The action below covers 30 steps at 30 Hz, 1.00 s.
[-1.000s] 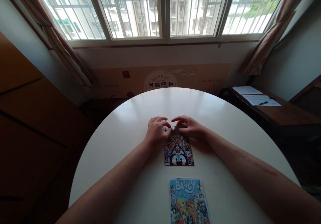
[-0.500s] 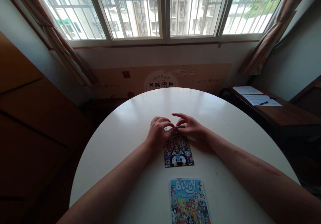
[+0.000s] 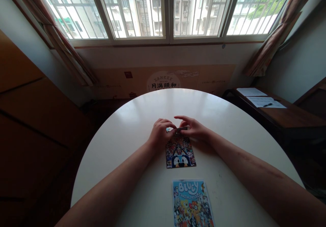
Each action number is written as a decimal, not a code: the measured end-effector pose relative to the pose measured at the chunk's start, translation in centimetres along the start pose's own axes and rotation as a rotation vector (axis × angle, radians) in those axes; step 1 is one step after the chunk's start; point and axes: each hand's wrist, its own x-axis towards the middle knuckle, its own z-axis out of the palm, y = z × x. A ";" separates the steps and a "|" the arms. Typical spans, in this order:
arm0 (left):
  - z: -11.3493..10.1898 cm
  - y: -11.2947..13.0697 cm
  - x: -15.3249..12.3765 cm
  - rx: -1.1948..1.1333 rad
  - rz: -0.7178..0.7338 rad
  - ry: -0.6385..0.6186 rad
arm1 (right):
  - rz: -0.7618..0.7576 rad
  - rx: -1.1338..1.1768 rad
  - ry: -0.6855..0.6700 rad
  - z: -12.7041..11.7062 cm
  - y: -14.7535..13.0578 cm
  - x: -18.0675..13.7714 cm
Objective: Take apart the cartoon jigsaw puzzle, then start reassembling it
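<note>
Hands meet at the far edge of a small jigsaw puzzle (image 3: 180, 151) that lies flat on the round white table (image 3: 122, 145), its colourful cartoon picture mostly assembled with a blue dog's face near the bottom. Left hand (image 3: 160, 136) rests on the upper left corner of the puzzle, fingers curled together with the tips bearing down on or just beside the top row. Right hand (image 3: 194, 128) hovers over the upper right, thumb and forefinger pinched on what looks like a small puzzle piece (image 3: 181, 129) held at the top edge; the other fingers are raised and slightly spread. Whether the piece is already seated cannot be told, since the fingers hide the joint. By the look of it, the step in hand is fitting a piece into the top row, and the next move would call for lining its tabs with the neighbours and pressing it flat while the left hand steadies the rest. Nearer the person, apart from the puzzle, lies a reference picture card (image 3: 192, 203) titled "Bluey".
</note>
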 end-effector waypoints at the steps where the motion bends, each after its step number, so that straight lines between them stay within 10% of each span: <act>1: 0.0 0.0 0.0 -0.005 0.001 0.000 | -0.003 0.005 -0.001 0.0 0.0 0.0; 30: -0.2 0.3 -0.1 -0.084 0.040 0.010 | 0.074 0.096 -0.008 0.2 0.2 0.2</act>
